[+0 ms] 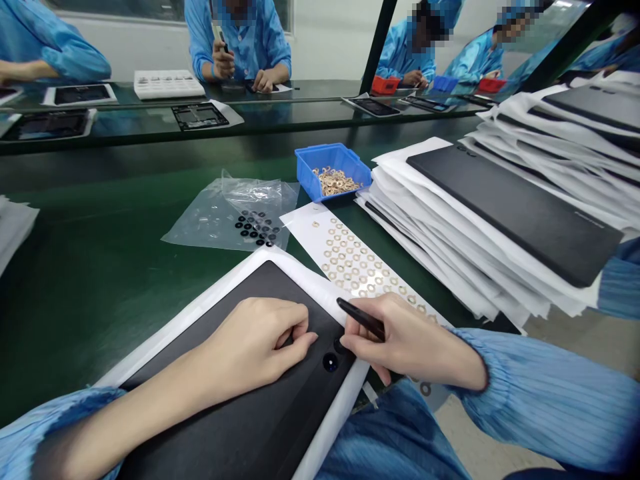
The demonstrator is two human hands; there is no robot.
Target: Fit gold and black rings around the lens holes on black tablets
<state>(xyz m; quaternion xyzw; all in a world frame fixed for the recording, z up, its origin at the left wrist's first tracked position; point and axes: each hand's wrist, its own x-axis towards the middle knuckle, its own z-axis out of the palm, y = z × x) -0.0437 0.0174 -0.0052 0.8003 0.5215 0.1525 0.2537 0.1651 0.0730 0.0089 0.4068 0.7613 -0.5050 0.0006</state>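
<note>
A dark grey tablet back panel [300, 400] lies on white wrapping on the table in front of me. My left hand [265, 340] rests on it, loosely curled, with no object showing in its fingers. My right hand [387, 333] grips a slim black pen-shaped tool [361, 318] at the panel's corner; its fingertips are by the camera rings. One round black camera ring [331, 362] shows fully; the other [339, 345] is partly covered by my right fingers. Beyond that hand lies a white sheet of tan ring stickers [357, 260], partly under my wrist.
A blue bin [305, 177] holds small tan rings. Left of it is a clear plastic bag [205, 213] beside several black rings [257, 227]. Stacked wrapped panels [515, 207] stand on the right. Co-workers in blue sit across the raised shelf [280, 117].
</note>
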